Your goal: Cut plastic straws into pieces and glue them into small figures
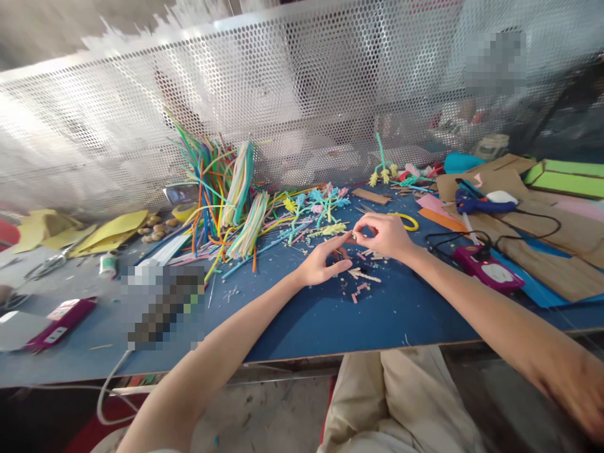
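Over the blue tabletop [302,321], my two hands meet at the fingertips. My right hand [384,234] is closed in a pinch, and whatever it pinches is too small to make out. My left hand [326,259] has its index finger stretched to the right fingertips and its thumb held apart. Under them lie a cream pipe-cleaner piece [367,275] and small pink snippets [361,289]. Scissors with a yellow handle [408,221] are partly hidden behind my right hand. Just beyond my left hand sit twisted pipe-cleaner sprigs [325,204] in blue, pink, yellow and green.
Bundles of pipe cleaners [240,189] stand at the back left, before a perforated metal panel [283,94]. At right are a blue glue gun [486,202], a magenta power strip [488,267], its black cable and cardboard [542,239]. Yellow sheets [111,233] lie left.
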{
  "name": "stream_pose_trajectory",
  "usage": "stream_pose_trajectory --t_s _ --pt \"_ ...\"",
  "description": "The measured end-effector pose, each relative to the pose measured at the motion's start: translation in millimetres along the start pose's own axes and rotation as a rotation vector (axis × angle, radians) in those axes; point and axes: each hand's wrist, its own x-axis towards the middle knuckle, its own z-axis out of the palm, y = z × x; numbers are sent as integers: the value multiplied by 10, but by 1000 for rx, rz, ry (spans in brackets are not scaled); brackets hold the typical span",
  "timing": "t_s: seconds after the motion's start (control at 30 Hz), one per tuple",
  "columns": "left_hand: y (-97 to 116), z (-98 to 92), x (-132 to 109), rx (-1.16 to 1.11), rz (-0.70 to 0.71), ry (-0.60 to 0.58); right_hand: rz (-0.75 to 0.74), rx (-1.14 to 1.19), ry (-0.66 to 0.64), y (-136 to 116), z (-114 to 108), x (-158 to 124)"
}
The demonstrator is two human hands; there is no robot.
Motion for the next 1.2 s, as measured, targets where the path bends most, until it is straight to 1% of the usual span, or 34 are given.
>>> stream_pose_trajectory --t_s 0.33,0.67,0.97,1.2 --pt "-18 1 -1 -3 -23 7 28 9 9 21 11 -3" --pt "-2 1 7 -13 -7 6 36 5 -42 29 15 -7" --pt "49 -11 19 -33 -21 -1 25 17 -38 14 18 2" --pt "44 -10 16 -14 -21 9 30 21 -46 -9 19 5"
